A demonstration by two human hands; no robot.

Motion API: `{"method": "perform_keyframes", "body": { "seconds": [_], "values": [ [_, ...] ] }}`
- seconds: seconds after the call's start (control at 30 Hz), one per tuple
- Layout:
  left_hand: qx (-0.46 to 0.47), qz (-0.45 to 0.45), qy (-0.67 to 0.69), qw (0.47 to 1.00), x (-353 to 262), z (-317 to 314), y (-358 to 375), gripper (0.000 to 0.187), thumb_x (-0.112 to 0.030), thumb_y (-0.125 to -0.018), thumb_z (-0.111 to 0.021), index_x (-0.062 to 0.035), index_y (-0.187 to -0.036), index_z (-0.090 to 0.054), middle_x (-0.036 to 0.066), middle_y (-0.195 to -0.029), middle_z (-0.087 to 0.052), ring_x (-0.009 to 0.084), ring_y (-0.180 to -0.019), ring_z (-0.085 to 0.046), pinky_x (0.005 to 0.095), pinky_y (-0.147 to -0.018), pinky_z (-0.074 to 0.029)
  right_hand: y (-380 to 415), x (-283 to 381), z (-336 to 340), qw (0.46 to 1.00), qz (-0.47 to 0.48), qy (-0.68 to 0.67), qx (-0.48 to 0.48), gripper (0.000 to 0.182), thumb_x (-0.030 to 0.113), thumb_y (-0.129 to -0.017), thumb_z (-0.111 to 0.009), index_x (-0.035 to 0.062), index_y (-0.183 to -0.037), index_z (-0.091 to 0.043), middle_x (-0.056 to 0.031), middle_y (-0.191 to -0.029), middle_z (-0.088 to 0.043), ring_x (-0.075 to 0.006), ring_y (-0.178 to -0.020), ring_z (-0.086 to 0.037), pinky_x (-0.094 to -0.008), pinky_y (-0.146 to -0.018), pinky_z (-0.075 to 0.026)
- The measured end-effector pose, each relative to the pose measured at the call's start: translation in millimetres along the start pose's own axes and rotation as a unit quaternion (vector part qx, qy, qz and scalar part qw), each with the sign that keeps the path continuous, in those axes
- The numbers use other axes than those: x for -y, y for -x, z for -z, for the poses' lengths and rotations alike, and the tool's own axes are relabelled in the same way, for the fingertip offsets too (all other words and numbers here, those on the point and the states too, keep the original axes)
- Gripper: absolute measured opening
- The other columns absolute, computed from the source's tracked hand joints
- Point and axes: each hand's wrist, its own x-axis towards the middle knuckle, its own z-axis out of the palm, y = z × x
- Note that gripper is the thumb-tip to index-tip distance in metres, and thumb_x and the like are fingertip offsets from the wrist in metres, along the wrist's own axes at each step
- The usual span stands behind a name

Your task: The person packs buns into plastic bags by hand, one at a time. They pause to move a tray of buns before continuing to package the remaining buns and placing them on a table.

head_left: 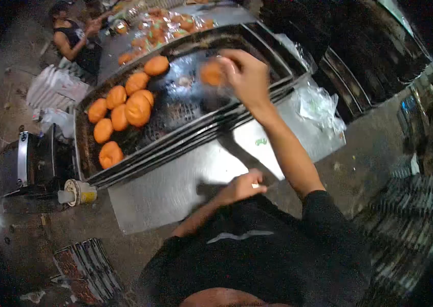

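Note:
My right hand point(247, 77) reaches over a dark metal baking tray point(186, 140), its fingers curled at the edge of an orange-brown bun point(211, 74). That bun is smeared by motion, and where the fingertips meet it is hard to make out. At the left end of the tray sit several more round buns point(119, 116), some leaning on one another. My left hand point(247, 186) is low in front of my body, over the metal table, with its fingers closed. A small white spot shows at its fingers, too small to name.
The tray rests on a stack of trays on a shiny metal table point(175, 197). Crumpled clear plastic point(319, 108) lies at the right. Wrapped buns point(168, 28) cover the far surface. Another person point(76, 38) is at the far left. A white-and-yellow container point(80, 193) stands by the tray corner.

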Motion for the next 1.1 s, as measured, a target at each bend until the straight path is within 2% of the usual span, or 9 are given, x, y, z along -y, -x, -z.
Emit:
{"method": "perform_keyframes", "body": {
  "seconds": [0.1, 0.17, 0.27, 0.43, 0.73, 0.77, 0.87, 0.97, 1.1],
  "values": [
    [-0.171, -0.227, -0.220, 0.933, 110.0, -80.4, -17.3, 0.041, -0.019, -0.065, -0.066, 0.0012, -0.098, -0.051, 0.018, -0.099, -0.052, 0.0300, -0.096, -0.049, 0.0380, -0.082, -0.040, -11.5, 5.8, -25.4, 0.985, 0.161, 0.027, 0.057, 0.040, 0.014, -0.073, -0.060, 0.0019, -0.110, -0.049, -0.0176, -0.108, -0.051, -0.0320, -0.101, -0.049, -0.0355, -0.086, -0.039],
    [-0.064, -0.126, -0.221, 0.965, 105.3, -72.8, -27.6, 0.018, -0.015, -0.071, -0.057, -0.0006, -0.080, -0.052, 0.015, -0.086, -0.052, 0.0307, -0.084, -0.050, 0.0402, -0.074, -0.040, 40.1, -13.1, 3.0, 0.968, 0.130, -0.027, 0.214, 0.046, 0.016, -0.074, -0.060, 0.0029, -0.115, -0.043, -0.0189, -0.116, -0.045, -0.0347, -0.108, -0.042, -0.0368, -0.091, -0.035],
    [-0.087, -0.050, -0.189, 0.977, 90.1, -55.4, -34.9, 0.020, -0.019, -0.079, -0.049, -0.0014, -0.085, -0.056, 0.013, -0.087, -0.056, 0.0277, -0.084, -0.051, 0.0359, -0.073, -0.042, 157.0, -63.4, 71.4, 0.839, -0.319, 0.016, 0.440, 0.036, 0.030, -0.073, -0.061, -0.0003, -0.092, -0.058, -0.0140, -0.081, -0.062, -0.0203, -0.074, -0.061, -0.0307, -0.067, -0.048],
    [-0.110, 0.147, 0.261, 0.948, 55.5, -24.8, -34.8, 0.030, -0.028, -0.084, -0.049, 0.0000, -0.091, -0.059, 0.007, -0.076, -0.061, 0.0147, -0.064, -0.055, 0.0283, -0.060, -0.046, 250.0, -75.9, 127.8, 0.823, -0.349, -0.100, 0.438, 0.023, 0.023, -0.079, -0.058, -0.0003, -0.078, -0.059, -0.0045, -0.066, -0.058, -0.0131, -0.062, -0.054, -0.0274, -0.056, -0.042],
    [-0.221, 0.010, 0.129, 0.967, 44.7, -69.5, -45.8, 0.014, -0.016, -0.075, -0.062, -0.0031, -0.078, -0.059, 0.005, -0.073, -0.058, 0.0121, -0.062, -0.055, 0.0223, -0.055, -0.045, 274.2, -81.4, 143.8, 0.875, -0.349, -0.082, 0.326, 0.020, 0.013, -0.087, -0.039, -0.0031, -0.097, -0.045, -0.0101, -0.057, -0.055, -0.0153, -0.046, -0.053, -0.0267, -0.044, -0.042],
    [-0.270, 0.118, 0.361, 0.885, 4.0, -55.6, -37.0, 0.014, -0.015, -0.072, -0.064, -0.0043, -0.080, -0.060, 0.005, -0.074, -0.056, 0.0133, -0.063, -0.055, 0.0240, -0.055, -0.044, 265.5, -71.6, 141.0, 0.856, -0.388, -0.103, 0.327, 0.022, 0.012, -0.088, -0.037, -0.0027, -0.101, -0.046, -0.0094, -0.058, -0.056, -0.0152, -0.043, -0.053, -0.0270, -0.042, -0.043],
    [-0.457, 0.030, -0.020, 0.889, -43.2, -21.6, -29.2, 0.017, -0.011, -0.070, -0.065, -0.0051, -0.086, -0.061, 0.005, -0.075, -0.054, 0.0139, -0.066, -0.053, 0.0272, -0.058, -0.043, 212.3, -69.0, 106.7, 0.672, -0.606, -0.215, 0.368, 0.032, 0.013, -0.084, -0.037, 0.0029, -0.114, -0.042, -0.0091, -0.080, -0.053, -0.0172, -0.067, -0.051, -0.0259, -0.055, -0.041],
    [-0.572, -0.079, -0.056, 0.815, -62.7, 15.9, 7.3, 0.033, -0.007, -0.070, -0.063, -0.0056, -0.102, -0.055, 0.006, -0.079, -0.054, 0.0167, -0.068, -0.052, 0.0287, -0.062, -0.043, 149.6, -45.5, 31.8, 0.697, -0.432, -0.556, 0.134, 0.052, 0.042, -0.086, -0.038, 0.0110, -0.127, -0.032, -0.0132, -0.125, -0.039, -0.0247, -0.114, -0.038, -0.0365, -0.092, -0.036],
    [-0.591, -0.191, 0.589, 0.517, -50.6, 75.5, 81.2, 0.048, -0.014, -0.077, -0.054, -0.0055, -0.120, -0.034, 0.014, -0.102, -0.053, 0.0217, -0.081, -0.056, 0.0317, -0.072, -0.047, 170.5, 15.7, -47.6, 0.493, -0.506, -0.643, 0.295, 0.055, 0.032, -0.085, -0.046, 0.0129, -0.131, -0.023, -0.0116, -0.126, -0.038, -0.0223, -0.110, -0.043, -0.0349, -0.089, -0.038]
  ]
}}
